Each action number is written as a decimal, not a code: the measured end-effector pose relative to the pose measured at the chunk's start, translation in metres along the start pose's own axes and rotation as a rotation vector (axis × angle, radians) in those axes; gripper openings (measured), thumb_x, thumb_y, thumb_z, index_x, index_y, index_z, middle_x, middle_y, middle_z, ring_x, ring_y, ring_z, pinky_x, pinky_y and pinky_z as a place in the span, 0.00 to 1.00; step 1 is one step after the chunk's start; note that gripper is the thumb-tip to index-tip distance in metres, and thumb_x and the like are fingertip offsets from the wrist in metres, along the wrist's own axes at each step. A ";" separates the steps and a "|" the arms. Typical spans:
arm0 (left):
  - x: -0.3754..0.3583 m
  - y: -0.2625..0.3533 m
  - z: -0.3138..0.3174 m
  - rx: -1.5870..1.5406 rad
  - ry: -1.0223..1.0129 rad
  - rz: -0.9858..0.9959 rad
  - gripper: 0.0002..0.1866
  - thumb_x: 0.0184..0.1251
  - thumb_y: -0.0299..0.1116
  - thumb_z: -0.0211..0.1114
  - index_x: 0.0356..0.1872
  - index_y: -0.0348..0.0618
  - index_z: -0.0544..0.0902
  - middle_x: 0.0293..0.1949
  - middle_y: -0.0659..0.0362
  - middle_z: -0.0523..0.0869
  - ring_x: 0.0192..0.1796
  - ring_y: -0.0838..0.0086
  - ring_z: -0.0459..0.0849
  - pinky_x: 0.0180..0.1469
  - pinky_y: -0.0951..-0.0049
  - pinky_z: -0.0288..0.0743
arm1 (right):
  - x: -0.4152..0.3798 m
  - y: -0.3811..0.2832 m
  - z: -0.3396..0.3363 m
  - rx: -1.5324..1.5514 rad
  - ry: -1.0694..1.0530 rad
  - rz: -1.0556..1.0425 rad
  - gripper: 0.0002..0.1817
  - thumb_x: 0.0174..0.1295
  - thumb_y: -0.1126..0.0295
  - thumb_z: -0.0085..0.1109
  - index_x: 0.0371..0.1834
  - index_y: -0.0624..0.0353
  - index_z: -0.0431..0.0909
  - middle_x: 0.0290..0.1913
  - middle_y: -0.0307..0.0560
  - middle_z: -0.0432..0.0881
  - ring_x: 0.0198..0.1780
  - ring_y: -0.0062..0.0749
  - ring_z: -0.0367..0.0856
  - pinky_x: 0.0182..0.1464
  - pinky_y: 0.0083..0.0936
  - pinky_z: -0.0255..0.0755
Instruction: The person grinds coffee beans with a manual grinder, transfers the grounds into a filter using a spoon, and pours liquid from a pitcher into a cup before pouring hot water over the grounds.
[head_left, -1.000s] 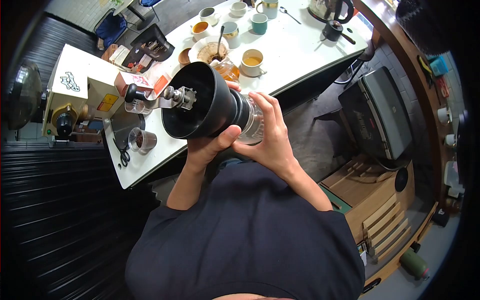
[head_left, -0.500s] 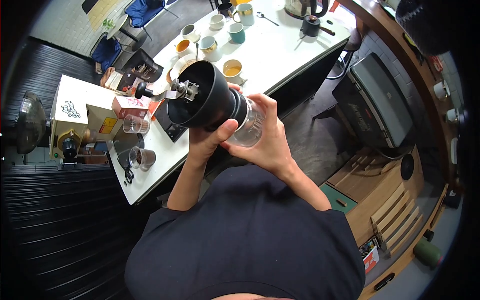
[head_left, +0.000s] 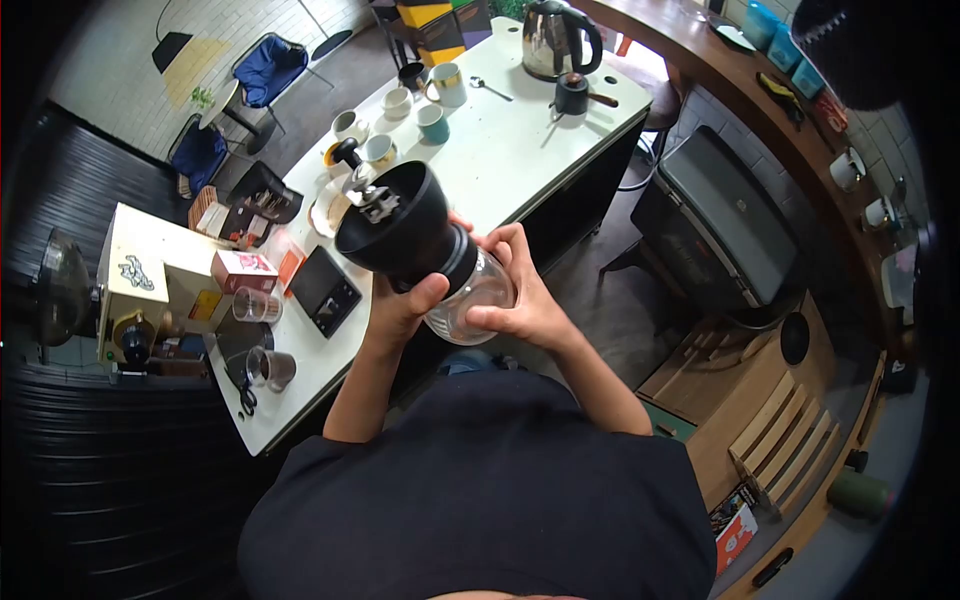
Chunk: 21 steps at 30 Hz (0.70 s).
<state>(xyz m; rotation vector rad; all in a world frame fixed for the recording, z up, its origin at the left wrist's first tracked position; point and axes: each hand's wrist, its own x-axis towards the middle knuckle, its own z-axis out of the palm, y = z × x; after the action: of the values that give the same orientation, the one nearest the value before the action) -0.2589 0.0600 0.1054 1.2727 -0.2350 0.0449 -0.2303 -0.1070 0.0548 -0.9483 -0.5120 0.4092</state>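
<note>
A manual coffee grinder (head_left: 430, 235) with a black hopper and a clear glass jar (head_left: 478, 292) is held in front of my chest, tilted with its open top toward the upper left. My left hand (head_left: 398, 312) is closed round the black body, thumb along its near side. Around the glass jar wraps my right hand (head_left: 535, 305), its thumb pressed on the glass. The metal crank with a black knob (head_left: 346, 152) sticks up from the hopper. What lies deep in the hopper is in shadow.
On the white table (head_left: 510, 150) stand several cups, a black scale (head_left: 324, 290), plastic cups (head_left: 270, 368) and scissors (head_left: 246, 395). A kettle (head_left: 548, 45) and a small pot (head_left: 572, 95) are at the far end. A cream-coloured machine (head_left: 145, 275) stands left.
The crank knob has swung from the hopper's left side to above it. My right hand has shifted on the glass jar, thumb now across it. The view has turned, so the table appears lower left.
</note>
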 end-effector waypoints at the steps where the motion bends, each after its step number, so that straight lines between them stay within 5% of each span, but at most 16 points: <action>1: 0.005 -0.001 0.004 -0.040 0.077 0.018 0.42 0.53 0.47 0.78 0.65 0.38 0.69 0.57 0.50 0.76 0.61 0.63 0.79 0.67 0.60 0.73 | -0.001 0.004 0.000 0.006 0.079 0.003 0.44 0.51 0.59 0.81 0.62 0.53 0.56 0.61 0.53 0.66 0.65 0.35 0.68 0.68 0.33 0.65; 4: 0.023 -0.009 0.003 -0.092 0.072 0.129 0.38 0.55 0.42 0.79 0.64 0.37 0.72 0.55 0.53 0.81 0.56 0.68 0.83 0.60 0.66 0.78 | -0.001 0.019 0.004 -0.083 0.154 -0.171 0.51 0.53 0.48 0.80 0.68 0.57 0.51 0.65 0.56 0.63 0.69 0.39 0.66 0.70 0.36 0.64; 8: 0.049 -0.008 0.012 -0.059 0.065 0.185 0.37 0.56 0.41 0.79 0.64 0.38 0.72 0.55 0.55 0.80 0.57 0.71 0.81 0.60 0.68 0.77 | 0.010 0.016 -0.002 -0.306 0.231 -0.338 0.64 0.42 0.53 0.88 0.73 0.57 0.45 0.69 0.57 0.61 0.72 0.44 0.65 0.71 0.39 0.64; 13: 0.101 -0.012 0.009 -0.053 -0.018 0.200 0.36 0.56 0.40 0.77 0.64 0.39 0.71 0.55 0.55 0.79 0.57 0.72 0.80 0.60 0.70 0.75 | 0.058 0.013 -0.039 -0.382 0.273 -0.476 0.59 0.43 0.59 0.86 0.71 0.60 0.48 0.64 0.59 0.66 0.68 0.43 0.69 0.69 0.40 0.66; 15: 0.120 -0.015 0.005 -0.118 -0.041 0.208 0.37 0.56 0.41 0.78 0.64 0.39 0.71 0.55 0.54 0.79 0.57 0.72 0.79 0.60 0.70 0.75 | 0.078 -0.005 -0.047 -0.047 0.190 -0.336 0.59 0.43 0.50 0.84 0.70 0.61 0.51 0.63 0.58 0.67 0.67 0.41 0.70 0.69 0.40 0.66; 16: 0.129 -0.016 0.005 -0.177 -0.060 0.208 0.38 0.55 0.41 0.78 0.64 0.39 0.70 0.56 0.54 0.78 0.58 0.72 0.79 0.60 0.69 0.75 | 0.089 -0.010 -0.049 0.011 0.238 -0.293 0.60 0.43 0.40 0.81 0.69 0.63 0.53 0.59 0.57 0.72 0.57 0.40 0.80 0.57 0.35 0.78; 17: 0.140 -0.016 0.003 -0.187 -0.059 0.230 0.38 0.55 0.41 0.78 0.64 0.39 0.70 0.56 0.54 0.78 0.58 0.72 0.79 0.60 0.69 0.75 | 0.094 -0.018 -0.060 0.162 0.057 -0.028 0.58 0.49 0.31 0.72 0.69 0.64 0.54 0.54 0.58 0.76 0.41 0.38 0.86 0.36 0.28 0.83; 19: 0.161 -0.019 -0.003 -0.177 -0.012 0.253 0.39 0.55 0.42 0.78 0.65 0.39 0.70 0.56 0.53 0.78 0.58 0.71 0.79 0.61 0.68 0.75 | 0.118 -0.029 -0.073 0.495 -0.071 0.220 0.55 0.56 0.27 0.60 0.70 0.65 0.56 0.48 0.60 0.79 0.28 0.37 0.85 0.21 0.25 0.78; 21: 0.177 -0.021 -0.008 -0.157 0.030 0.279 0.38 0.56 0.41 0.77 0.64 0.39 0.70 0.56 0.53 0.79 0.58 0.70 0.79 0.62 0.67 0.75 | 0.140 -0.031 -0.089 0.536 -0.227 0.246 0.51 0.62 0.26 0.50 0.71 0.62 0.59 0.47 0.59 0.80 0.33 0.40 0.86 0.25 0.29 0.81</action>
<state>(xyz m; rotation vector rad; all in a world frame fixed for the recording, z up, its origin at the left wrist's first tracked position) -0.0815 0.0444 0.1186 1.0754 -0.3817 0.2794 -0.0623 -0.1062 0.0708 -0.4462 -0.4571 0.8365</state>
